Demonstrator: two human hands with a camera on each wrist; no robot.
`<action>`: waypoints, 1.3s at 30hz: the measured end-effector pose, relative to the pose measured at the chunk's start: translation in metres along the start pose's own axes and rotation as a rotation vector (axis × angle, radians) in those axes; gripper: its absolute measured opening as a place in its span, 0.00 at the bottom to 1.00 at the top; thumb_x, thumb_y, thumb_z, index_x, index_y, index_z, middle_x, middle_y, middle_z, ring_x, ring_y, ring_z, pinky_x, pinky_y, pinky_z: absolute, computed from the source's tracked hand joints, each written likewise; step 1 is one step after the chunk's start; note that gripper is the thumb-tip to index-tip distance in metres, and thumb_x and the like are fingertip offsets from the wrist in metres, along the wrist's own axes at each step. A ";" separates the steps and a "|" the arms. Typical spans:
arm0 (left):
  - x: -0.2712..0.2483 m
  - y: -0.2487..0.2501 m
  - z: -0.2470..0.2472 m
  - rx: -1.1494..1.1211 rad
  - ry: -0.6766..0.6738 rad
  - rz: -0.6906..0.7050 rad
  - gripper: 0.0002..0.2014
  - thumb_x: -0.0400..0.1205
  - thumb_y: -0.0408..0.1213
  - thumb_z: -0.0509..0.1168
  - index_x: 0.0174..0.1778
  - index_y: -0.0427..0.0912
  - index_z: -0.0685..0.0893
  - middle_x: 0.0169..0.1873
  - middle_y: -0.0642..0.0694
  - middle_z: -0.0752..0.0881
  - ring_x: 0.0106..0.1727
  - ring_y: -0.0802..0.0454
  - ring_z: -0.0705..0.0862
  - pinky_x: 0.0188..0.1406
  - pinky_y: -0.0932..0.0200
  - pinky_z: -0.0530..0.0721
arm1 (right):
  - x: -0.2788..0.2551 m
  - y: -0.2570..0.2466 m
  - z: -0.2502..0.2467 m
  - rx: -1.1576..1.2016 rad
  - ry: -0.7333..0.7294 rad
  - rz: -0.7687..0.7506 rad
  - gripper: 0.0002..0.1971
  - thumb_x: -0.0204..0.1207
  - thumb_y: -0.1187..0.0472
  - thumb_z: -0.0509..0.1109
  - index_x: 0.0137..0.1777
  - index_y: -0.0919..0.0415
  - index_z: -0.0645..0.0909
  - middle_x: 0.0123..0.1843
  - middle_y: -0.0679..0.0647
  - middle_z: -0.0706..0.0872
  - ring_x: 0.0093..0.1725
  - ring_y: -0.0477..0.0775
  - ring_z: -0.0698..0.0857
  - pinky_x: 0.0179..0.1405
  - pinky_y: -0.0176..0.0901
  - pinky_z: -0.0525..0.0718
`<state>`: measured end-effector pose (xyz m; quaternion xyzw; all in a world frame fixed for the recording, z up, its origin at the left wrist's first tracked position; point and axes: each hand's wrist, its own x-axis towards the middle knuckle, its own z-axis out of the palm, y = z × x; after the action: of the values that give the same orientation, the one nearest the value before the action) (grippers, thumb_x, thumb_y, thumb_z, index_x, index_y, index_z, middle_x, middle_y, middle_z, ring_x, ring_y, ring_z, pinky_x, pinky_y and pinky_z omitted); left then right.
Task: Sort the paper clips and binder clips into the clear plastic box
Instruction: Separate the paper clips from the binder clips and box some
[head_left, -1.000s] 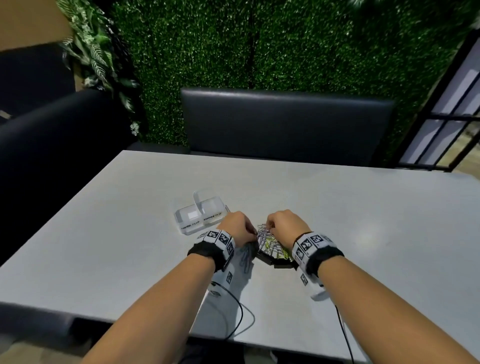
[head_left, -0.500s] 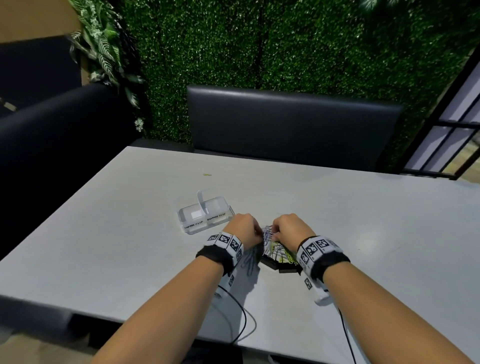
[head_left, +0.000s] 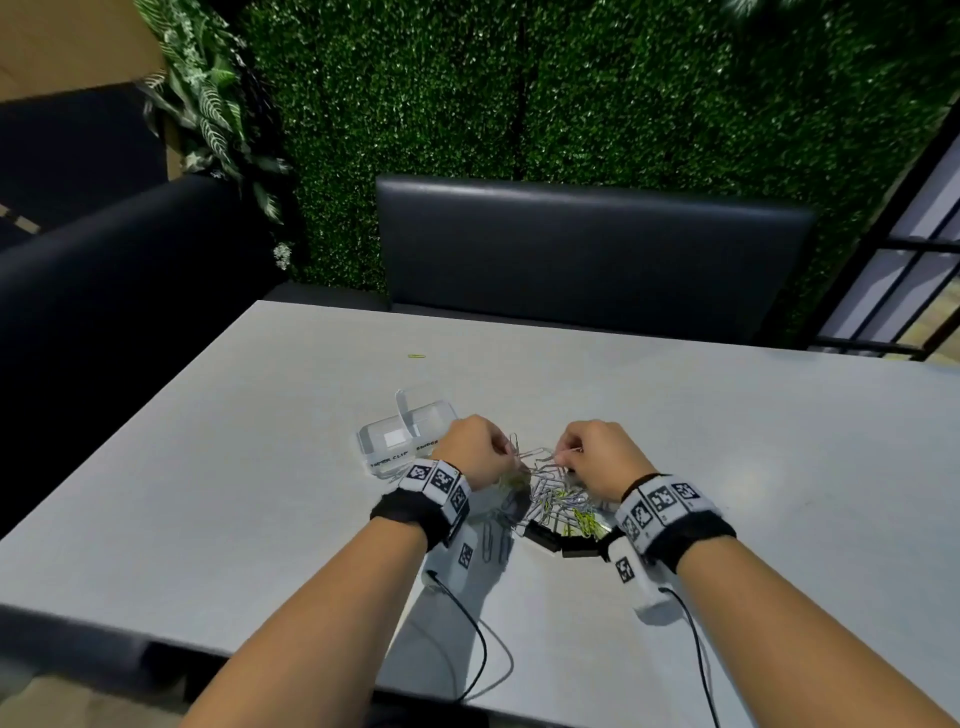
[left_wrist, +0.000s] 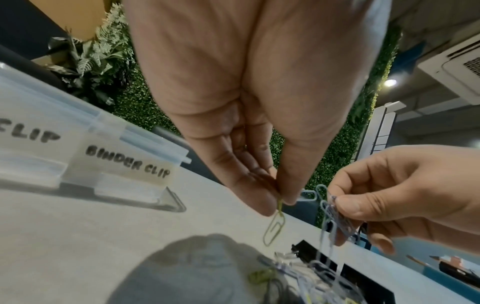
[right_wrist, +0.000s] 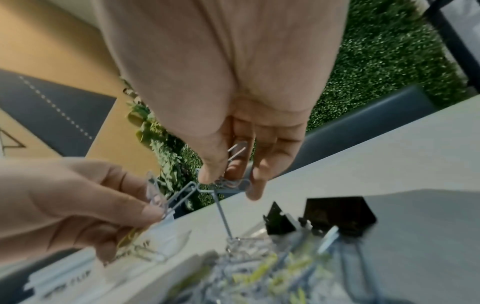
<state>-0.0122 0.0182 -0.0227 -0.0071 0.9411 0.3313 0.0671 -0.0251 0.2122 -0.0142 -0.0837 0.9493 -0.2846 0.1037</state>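
At centre frame the left hand (left_wrist: 259, 144) pinches a yellow-green paper clip (left_wrist: 274, 228) while the right hand (left_wrist: 405, 195) pinches linked silver clips (left_wrist: 335, 218) above the pile (head_left: 556, 499) — tangled links could drag extras and scatter them beside the clear plastic box (head_left: 400, 441).

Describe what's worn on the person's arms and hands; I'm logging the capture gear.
Both forearms are bare, without sleeves. Each wrist carries a black band topped by a white strip of square black-and-white markers. A white marked camera unit hangs under each wrist, trailing a thin black cable. No gloves or rings show.
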 end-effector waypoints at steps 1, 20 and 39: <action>0.000 0.000 -0.003 -0.018 0.000 0.004 0.03 0.78 0.37 0.75 0.39 0.45 0.92 0.31 0.52 0.90 0.31 0.57 0.89 0.42 0.58 0.90 | 0.001 -0.001 -0.003 0.030 0.010 0.000 0.04 0.79 0.61 0.74 0.42 0.56 0.87 0.43 0.50 0.90 0.41 0.50 0.90 0.47 0.50 0.91; -0.015 -0.087 -0.130 -0.148 0.277 -0.188 0.06 0.76 0.37 0.75 0.33 0.43 0.91 0.28 0.47 0.92 0.32 0.53 0.92 0.39 0.61 0.90 | 0.061 -0.135 0.048 0.437 -0.090 -0.192 0.07 0.79 0.67 0.74 0.40 0.58 0.84 0.36 0.54 0.91 0.39 0.52 0.93 0.39 0.44 0.90; -0.004 -0.129 -0.110 -0.098 0.277 -0.350 0.13 0.80 0.45 0.74 0.59 0.48 0.90 0.49 0.45 0.87 0.49 0.49 0.84 0.50 0.61 0.80 | 0.089 -0.125 0.077 0.077 -0.026 -0.056 0.12 0.78 0.59 0.73 0.61 0.54 0.84 0.63 0.56 0.84 0.62 0.56 0.83 0.63 0.48 0.82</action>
<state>-0.0146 -0.1512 -0.0178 -0.2189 0.9086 0.3557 -0.0066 -0.0800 0.0499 -0.0207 -0.1097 0.9335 -0.3227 0.1113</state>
